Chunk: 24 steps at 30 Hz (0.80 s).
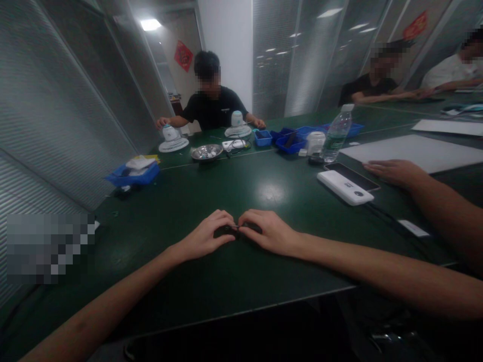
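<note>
Over the green table (188, 186), close to its front edge, my two hands meet almost fingertip to fingertip. My left hand (211, 232) is closed round a small dark object (222, 231), mostly hidden by the fingers. A thin, shiny metal piece (234, 227) shows in the gap between the hands. The fingertips of my right hand (269, 232) pinch at its right end. Dark shade under the right fingers hides whether more is held there. The exact kind of these small things cannot be made out.
Right of my hands lie a white power bank (344, 187), a phone (352, 176) and a bottle (337, 134). A neighbour's hand (396, 172) rests near white sheets. Across sits a person with fan parts (173, 140), a metal bowl (207, 152) and blue trays (290, 142).
</note>
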{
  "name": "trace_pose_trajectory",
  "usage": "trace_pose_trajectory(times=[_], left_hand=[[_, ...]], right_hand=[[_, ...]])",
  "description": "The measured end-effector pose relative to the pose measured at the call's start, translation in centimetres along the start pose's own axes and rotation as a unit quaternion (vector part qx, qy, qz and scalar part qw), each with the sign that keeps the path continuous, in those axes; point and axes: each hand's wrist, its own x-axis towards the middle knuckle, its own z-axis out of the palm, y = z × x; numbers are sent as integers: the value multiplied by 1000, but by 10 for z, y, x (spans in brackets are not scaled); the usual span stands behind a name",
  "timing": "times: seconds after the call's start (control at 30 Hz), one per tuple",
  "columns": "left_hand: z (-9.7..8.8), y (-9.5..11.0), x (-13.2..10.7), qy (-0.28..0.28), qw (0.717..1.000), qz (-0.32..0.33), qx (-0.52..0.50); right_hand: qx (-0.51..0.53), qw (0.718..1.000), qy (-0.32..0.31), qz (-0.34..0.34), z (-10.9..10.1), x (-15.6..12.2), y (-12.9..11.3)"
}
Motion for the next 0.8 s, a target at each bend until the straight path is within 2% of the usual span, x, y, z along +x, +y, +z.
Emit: trace_pose_trajectory(times=[0.27,0.47,0.57,0.63,0.8], left_hand=[[-5,1,-1,4,1000,-22,2],[-20,-13,-8,-43,999,1,-27],[-37,-36,-14,-41,999,-11,-3],[-55,-59,-22,-17,999,-42,29],[-112,-128,-63,79,973,-189,109]], right_hand=[[-6,1000,11,17,-4,-2,-2],[0,1000,5,18,-7,-3,-1],[1,1000,4,15,-7,-3,-1],[0,1000,9,13,-8,-3,-1],[4,1000,5,11,-9,-4,-3]])
